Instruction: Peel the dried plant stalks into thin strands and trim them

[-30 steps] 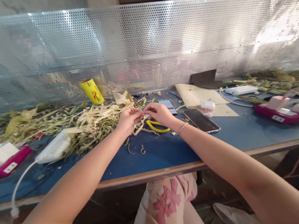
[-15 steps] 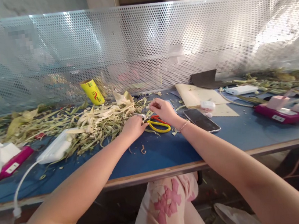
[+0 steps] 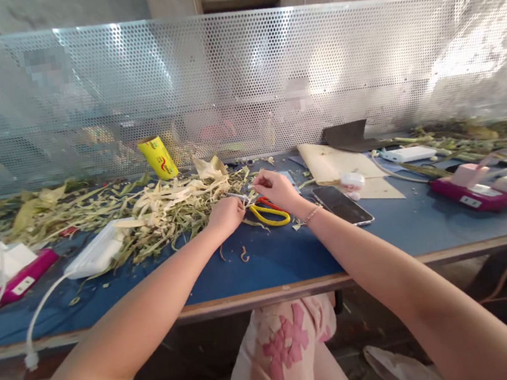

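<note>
My left hand is closed around something small and pale by the heap of dried plant strips; its fingertips hide most of what they grip. Just to the right, my right hand pinches its thumb and fingers together, with a tiny whitish bit showing at the tips. What that bit is, I cannot make out. The two hands are close together but apart. Between and below them lies a yellow looped handle, with an orange-red handle behind it, partly covered by my right hand.
A phone and a small white case lie right of my right arm. Purple power strips sit at both sides with cables. A yellow tube leans near the perforated metal screen. A white power bank lies left.
My left hand's fingers have drawn in slightly and its thumb is less stretched out. My right hand stays nearly in place. The view has tilted up a little.
</note>
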Tool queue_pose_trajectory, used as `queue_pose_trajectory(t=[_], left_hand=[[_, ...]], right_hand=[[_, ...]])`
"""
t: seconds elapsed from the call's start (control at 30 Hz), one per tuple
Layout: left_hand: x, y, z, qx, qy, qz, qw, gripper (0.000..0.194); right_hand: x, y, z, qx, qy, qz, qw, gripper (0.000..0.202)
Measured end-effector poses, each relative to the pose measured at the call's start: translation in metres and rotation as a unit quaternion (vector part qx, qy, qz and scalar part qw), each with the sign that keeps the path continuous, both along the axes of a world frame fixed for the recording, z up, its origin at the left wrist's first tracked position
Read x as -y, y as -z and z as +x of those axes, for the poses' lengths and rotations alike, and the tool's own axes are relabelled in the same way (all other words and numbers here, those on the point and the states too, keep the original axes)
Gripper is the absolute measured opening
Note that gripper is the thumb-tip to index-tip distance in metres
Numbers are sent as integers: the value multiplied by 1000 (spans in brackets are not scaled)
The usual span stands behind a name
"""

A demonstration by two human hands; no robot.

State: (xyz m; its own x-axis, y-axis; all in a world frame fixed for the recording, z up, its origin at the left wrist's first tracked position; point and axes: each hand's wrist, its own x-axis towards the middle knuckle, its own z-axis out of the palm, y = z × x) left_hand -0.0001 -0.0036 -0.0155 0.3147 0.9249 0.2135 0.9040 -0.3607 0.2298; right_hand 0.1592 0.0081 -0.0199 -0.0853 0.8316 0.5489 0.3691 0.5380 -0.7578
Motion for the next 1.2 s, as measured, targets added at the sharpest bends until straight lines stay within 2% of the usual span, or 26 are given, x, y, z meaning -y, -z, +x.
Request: queue_pose_trajectory(t=[0.2, 0.37, 0.5, 0.63, 0.83, 1.0, 1.2], left_hand=[[-4, 3, -5, 19, 48, 21, 998, 16], [-1, 8, -1, -23, 58, 33, 998, 14], [2, 7, 3, -52, 61, 50, 996, 13], [2, 3, 2, -31, 78, 58, 995, 9], [-2, 0, 0, 140, 73, 96, 983, 14], [-3, 1, 2, 316, 106, 64, 941, 15], [-3, 2, 5, 397, 60, 17, 916, 22]], right_hand=[[-4, 0, 3, -48, -17, -14, 999, 9], [-8, 3, 3, -44, -13, -46, 998, 6], [-9, 3, 3, -42, -18, -40, 998, 6], [-8, 2, 4, -38, -24, -39, 998, 7], [0, -3, 2, -56, -79, -41, 994, 9], [5, -7, 1, -105, -92, -39, 989, 9], [4, -7, -3, -129, -91, -45, 986, 10]])
